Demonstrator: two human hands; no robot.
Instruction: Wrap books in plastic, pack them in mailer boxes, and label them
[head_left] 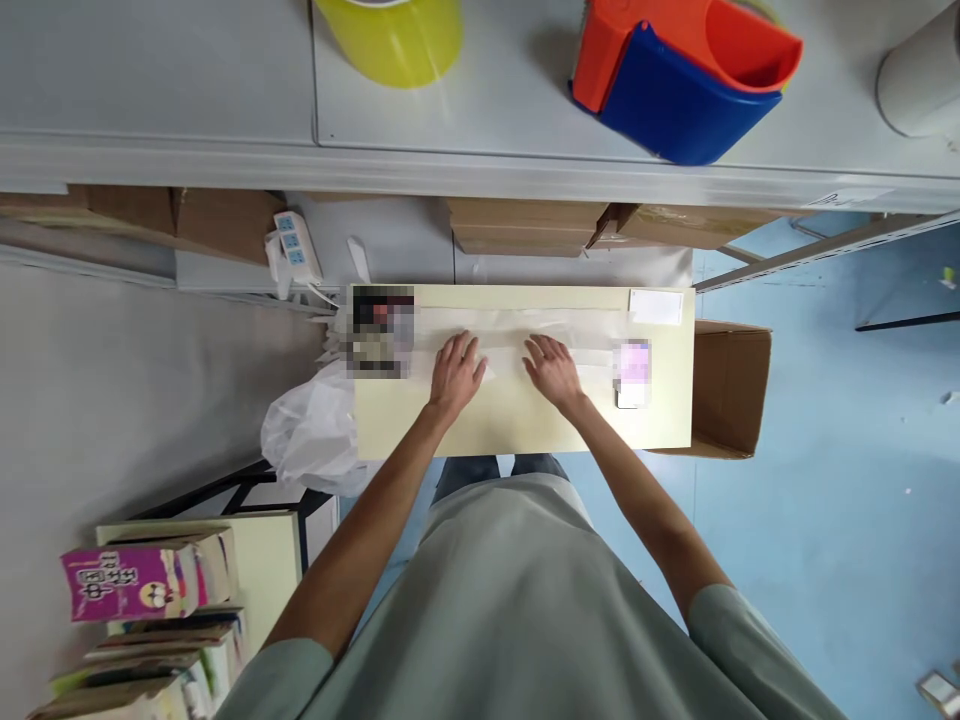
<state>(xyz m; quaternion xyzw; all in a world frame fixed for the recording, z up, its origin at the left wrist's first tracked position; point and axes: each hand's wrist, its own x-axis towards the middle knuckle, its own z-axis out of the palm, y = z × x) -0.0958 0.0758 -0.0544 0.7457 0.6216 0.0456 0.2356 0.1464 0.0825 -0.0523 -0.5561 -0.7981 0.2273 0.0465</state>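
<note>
A thin translucent plastic sheet or bag (506, 335) lies stretched out across a narrow cream tabletop (510, 425). My left hand (454, 372) rests on its left part, palm down, with the thumb apart from the fingers. On the right part lies my right hand (553, 368), also palm down, fingers spread and a little bent. Neither hand grips anything I can see. Left of the plastic is a blurred-out dark item (381, 332). Near its right end sits a small blurred pinkish item (634, 372), and a white card or label (656, 306) lies at the back right corner.
A shelf overhead holds a yellow tape roll (409, 40), a red and blue holder (690, 80) and a white roll (922, 75). A power strip (297, 247) is behind left. White plastic bags (311, 425) hang left, an open carton (731, 390) stands right, and books (135, 580) sit lower left.
</note>
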